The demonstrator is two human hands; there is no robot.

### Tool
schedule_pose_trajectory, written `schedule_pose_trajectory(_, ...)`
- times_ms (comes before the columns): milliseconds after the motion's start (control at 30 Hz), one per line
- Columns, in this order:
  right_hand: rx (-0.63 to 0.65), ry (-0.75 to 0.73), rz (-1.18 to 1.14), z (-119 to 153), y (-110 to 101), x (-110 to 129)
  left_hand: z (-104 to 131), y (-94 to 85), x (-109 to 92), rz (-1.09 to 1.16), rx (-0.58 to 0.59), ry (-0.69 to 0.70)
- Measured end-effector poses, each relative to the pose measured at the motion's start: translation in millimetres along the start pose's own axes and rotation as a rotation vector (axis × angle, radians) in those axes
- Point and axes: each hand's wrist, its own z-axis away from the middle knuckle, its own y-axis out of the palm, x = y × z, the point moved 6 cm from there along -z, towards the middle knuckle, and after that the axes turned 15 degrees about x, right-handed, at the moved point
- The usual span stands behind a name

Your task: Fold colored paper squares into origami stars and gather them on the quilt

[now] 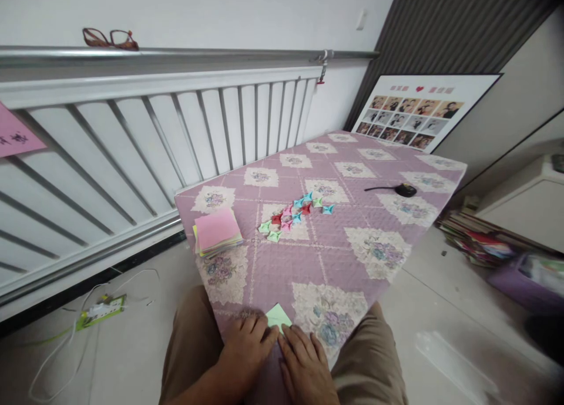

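Observation:
A small light green square of origami paper (278, 315) lies at the near end of the table, turned with a corner pointing away from me. My left hand (249, 347) rests palm down at its left side, fingers laid out, thumb at the paper's near edge. On the right, my right hand (305, 358) lies flat with its fingers extended, fingertips touching the paper's near right edge. The part of the paper under the fingertips is hidden. Farther up the table sits a group of small folded paper pieces (296, 217) in blue, green, pink and red.
A stack of coloured paper squares (218, 231), pink on top, sits at the table's left edge. A black cord-like object (405, 190) lies at the far right. The patterned purple tablecloth (291, 270) covers the table beside a white radiator (220, 123). Glasses (110, 39) rest on the pipe.

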Motion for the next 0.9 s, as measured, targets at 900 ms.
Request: schedule_pose_trajectory(900, 0.139, 0.364, -0.305, -49.7, -21.5, -35.5, 4.7, 0.5, 0.2, 0.027, 0.024, 0.024)
